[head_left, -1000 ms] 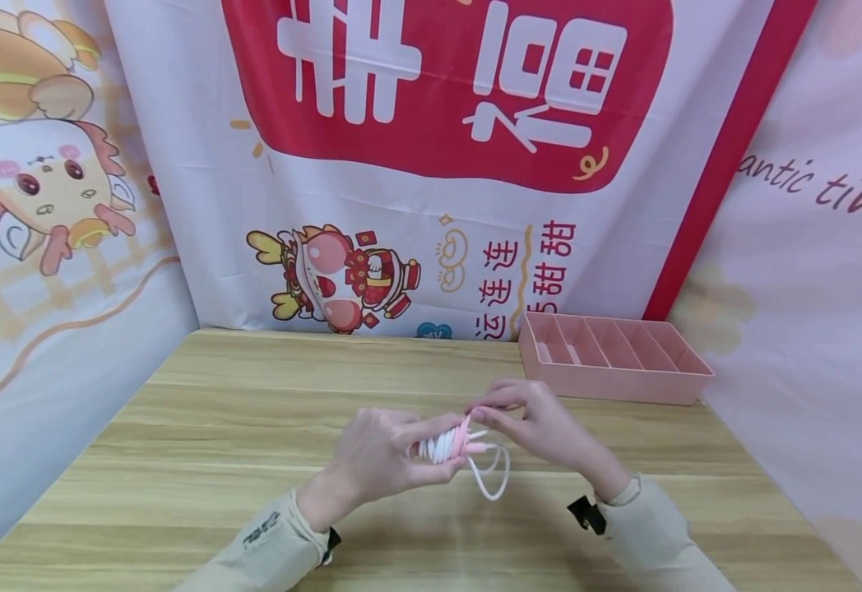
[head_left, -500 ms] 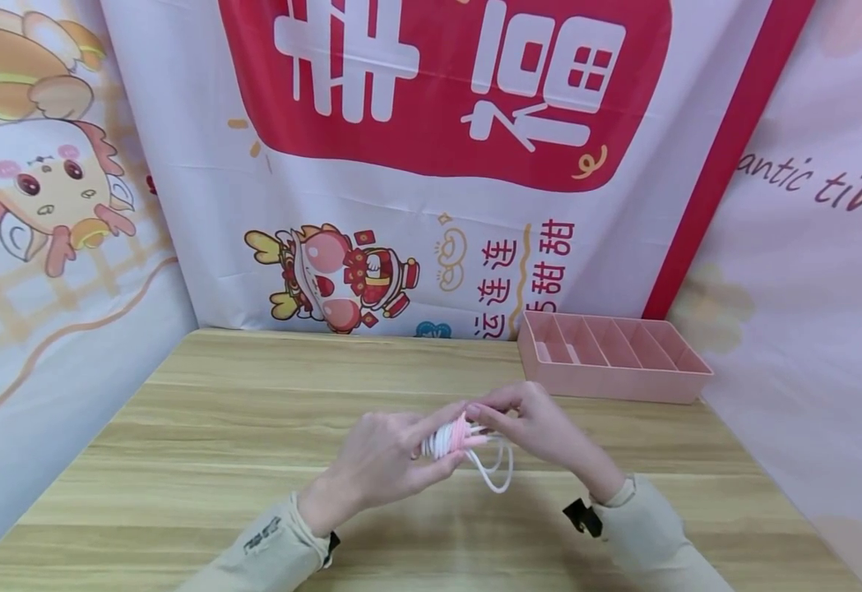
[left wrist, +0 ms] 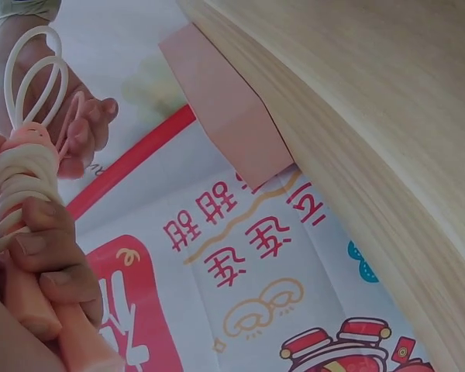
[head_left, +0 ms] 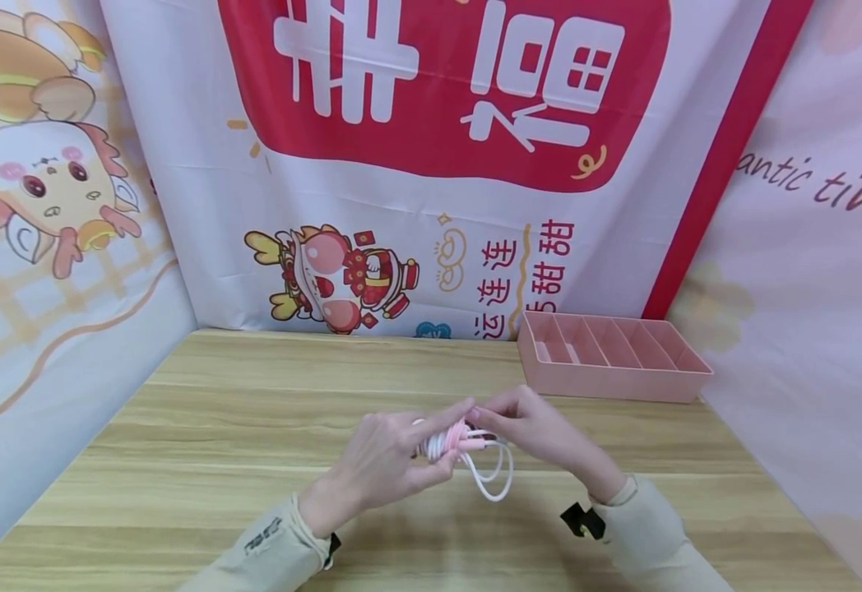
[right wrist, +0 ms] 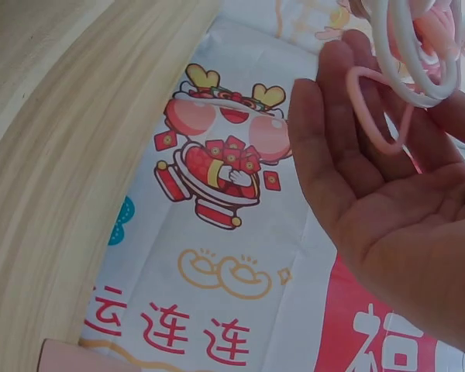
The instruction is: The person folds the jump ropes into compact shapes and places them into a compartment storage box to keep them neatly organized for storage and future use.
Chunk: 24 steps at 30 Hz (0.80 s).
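A jump rope (head_left: 438,446), its white cord wound into a tight bundle with pink handles (left wrist: 29,306), is held above the table. The left hand (head_left: 377,462) grips the bundle, fingers wrapped over the coils and handles in the left wrist view. A thin pink band (right wrist: 362,105) encircles the bundle, and a loop of it stretches toward the right hand (head_left: 545,432). The right thumb and index finger pinch at this band beside the left index fingertip; their exact contact is partly hidden. White cord loops (head_left: 501,489) hang out of the bundle's right end.
Behind the right hand, a pink divided box (head_left: 616,382) stands at the table's back right. The wooden table (head_left: 253,386) is bordered by printed cloths at the back (head_left: 201,164) and both sides.
The right fingers have moved slightly down with the pink band, while the left index finger has extended toward them. The white cord loops have swung a little.
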Available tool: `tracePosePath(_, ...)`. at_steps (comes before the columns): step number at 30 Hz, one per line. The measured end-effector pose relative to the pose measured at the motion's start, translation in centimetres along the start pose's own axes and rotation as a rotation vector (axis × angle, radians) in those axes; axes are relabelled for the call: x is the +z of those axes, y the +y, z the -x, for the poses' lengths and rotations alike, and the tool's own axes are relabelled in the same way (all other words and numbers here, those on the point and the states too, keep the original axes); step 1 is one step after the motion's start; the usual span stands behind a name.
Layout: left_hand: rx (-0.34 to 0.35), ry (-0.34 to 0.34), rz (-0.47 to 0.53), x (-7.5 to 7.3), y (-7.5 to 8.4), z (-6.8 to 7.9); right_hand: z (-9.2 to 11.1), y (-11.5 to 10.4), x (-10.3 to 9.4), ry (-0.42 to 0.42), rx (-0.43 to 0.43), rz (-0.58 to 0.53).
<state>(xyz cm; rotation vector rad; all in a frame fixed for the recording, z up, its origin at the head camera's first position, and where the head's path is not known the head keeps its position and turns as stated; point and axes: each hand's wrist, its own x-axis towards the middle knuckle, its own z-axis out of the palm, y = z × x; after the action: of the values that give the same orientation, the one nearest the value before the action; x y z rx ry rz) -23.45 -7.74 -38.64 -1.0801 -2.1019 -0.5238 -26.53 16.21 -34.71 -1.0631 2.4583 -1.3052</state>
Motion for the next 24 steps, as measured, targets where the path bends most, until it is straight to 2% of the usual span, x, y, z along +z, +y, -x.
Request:
tracePosePath(5,0.010,-0.003,-0.024,0.0,0.0,0.0,0.1,0.0,0.1,-0.073,0.054,-0.048)
tracePosePath(8,-0.008,-0.028,-0.012,-0.3,-0.2,-0.1,0.1,0.0,0.3,-0.092,0.094,-0.135)
tracePosePath(11,-0.069,-0.072,0.007,-0.6,-0.4,-0.2,0.1,-0.1,0.4,-0.093,0.110,-0.189)
tracePosePath(15,-0.177,-0.107,0.022,-1.1,-0.7,-0.2,0.0,0.0,0.7,-0.081,0.083,-0.209)
tracePosePath(20,-0.271,-0.069,0.044,-1.3,-0.8,-0.3,-0.2,0.0,1.0,-0.052,0.040,-0.253)
tracePosePath(24,-0.314,-0.048,0.037,-1.5,-0.8,-0.4,-0.3,-0.3,1.3,0.013,0.001,-0.216)
